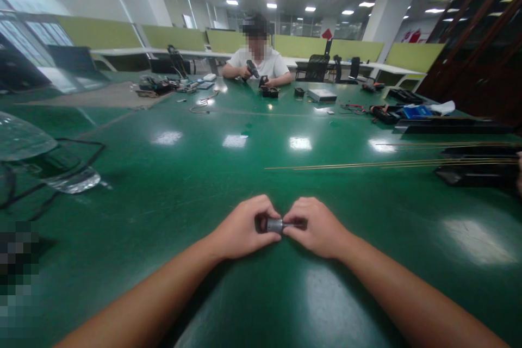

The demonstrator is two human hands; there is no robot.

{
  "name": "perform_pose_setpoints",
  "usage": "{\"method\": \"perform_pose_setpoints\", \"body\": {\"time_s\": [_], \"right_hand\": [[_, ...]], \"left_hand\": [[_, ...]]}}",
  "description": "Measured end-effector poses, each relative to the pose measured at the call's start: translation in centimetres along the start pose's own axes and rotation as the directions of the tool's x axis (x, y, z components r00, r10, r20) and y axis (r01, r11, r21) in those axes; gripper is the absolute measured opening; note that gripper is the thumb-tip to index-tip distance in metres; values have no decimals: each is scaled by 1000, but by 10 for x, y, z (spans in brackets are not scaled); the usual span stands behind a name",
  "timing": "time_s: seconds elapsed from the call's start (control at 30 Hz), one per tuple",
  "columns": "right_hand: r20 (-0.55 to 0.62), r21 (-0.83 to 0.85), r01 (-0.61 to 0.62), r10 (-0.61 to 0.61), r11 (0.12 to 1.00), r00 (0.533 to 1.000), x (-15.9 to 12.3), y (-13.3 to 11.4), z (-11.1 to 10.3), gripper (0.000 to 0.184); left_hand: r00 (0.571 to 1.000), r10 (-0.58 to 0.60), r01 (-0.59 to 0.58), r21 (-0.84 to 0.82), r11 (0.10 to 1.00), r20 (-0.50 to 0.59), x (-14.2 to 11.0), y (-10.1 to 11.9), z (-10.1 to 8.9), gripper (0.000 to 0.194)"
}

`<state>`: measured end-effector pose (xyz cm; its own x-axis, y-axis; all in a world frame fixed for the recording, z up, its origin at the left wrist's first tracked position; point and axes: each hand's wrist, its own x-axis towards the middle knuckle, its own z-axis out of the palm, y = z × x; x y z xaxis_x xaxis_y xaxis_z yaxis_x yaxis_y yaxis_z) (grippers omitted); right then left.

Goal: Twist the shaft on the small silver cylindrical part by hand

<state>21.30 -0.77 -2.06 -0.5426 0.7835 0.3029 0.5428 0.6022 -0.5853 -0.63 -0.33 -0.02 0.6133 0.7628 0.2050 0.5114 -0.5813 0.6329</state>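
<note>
My left fingers (269, 237) grip the grey cylinder (274, 225) over the desk (183, 190); my right fingers (299, 211) pinch its thin shaft (294, 224). Around — rods (350, 165) jutting in ahead-right, clear bottle (26, 141) left, co-worker (273, 62) opposite.

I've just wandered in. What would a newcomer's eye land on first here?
Probably the left hand and right hand, meeting low in the middle over a glossy green table: the left holds a small silvery cylinder, the right a slim shaft beside it. Then the thin golden rods reaching in from the right. Across the table, a person in white holds a dark handheld tool.
</note>
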Motion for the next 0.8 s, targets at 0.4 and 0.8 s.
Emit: {"method": "perform_pose_setpoints", "body": {"time_s": [0.4, 0.8], "right_hand": [[19, -17, 8, -7, 1000, 1000, -6, -5, -6, 16], [7, 29, 20, -20, 999, 1000, -7, -4, -1, 7]], "left_hand": [[996, -73, 75, -43, 996, 45, -1, 2, -1, 17], [998, -51, 52, -23, 998, 33, -1, 3, 1, 17]]}}
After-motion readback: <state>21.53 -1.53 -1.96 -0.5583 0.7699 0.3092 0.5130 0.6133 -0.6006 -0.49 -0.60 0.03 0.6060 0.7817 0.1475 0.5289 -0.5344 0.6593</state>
